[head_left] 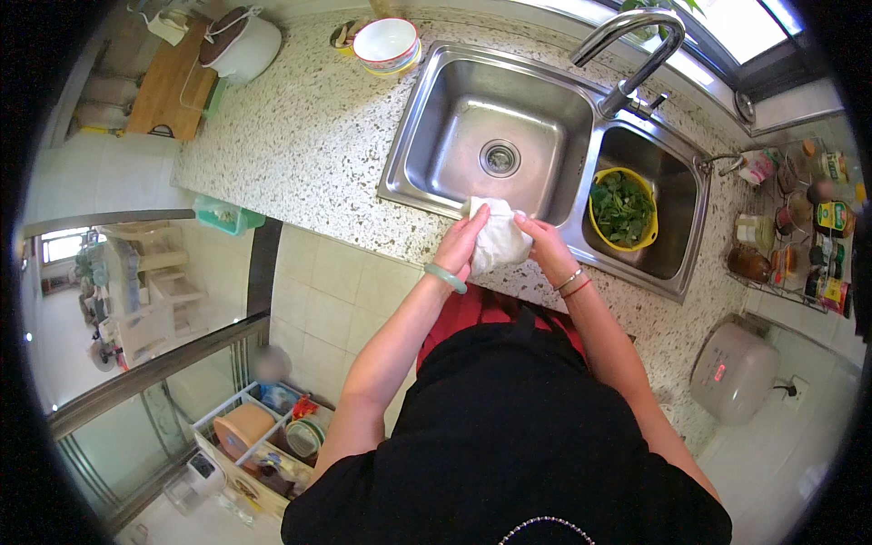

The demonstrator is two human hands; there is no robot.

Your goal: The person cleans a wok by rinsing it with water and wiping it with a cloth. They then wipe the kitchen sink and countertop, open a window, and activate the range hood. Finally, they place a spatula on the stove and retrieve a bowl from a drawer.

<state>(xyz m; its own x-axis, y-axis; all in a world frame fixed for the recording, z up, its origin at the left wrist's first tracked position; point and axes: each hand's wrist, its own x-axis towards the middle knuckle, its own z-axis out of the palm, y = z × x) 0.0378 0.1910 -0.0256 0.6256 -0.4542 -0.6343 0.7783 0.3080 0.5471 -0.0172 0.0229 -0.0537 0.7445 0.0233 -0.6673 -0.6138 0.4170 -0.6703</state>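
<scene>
A white cloth (pixel 497 241), bunched up, is held between my two hands above the front edge of the sink. My left hand (pixel 461 241), with a pale green bangle at its wrist, grips the cloth's left side. On the other side, my right hand (pixel 548 250) has its thumb and fingers closed on the cloth's right edge. Behind the cloth lies the large basin of the steel sink (pixel 463 118), with its drain showing. In the smaller basin to the right sits a yellow basket (pixel 650 222) holding green leaves (pixel 622 204).
A tall curved faucet (pixel 627 86) rises behind the sink. Stacked bowls (pixel 386 45) stand at the back of the speckled counter (pixel 300 136). A white pot (pixel 250 50) and a wooden board (pixel 168 86) are at far left. On the right hangs a wire rack (pixel 790 282) of jars and packets.
</scene>
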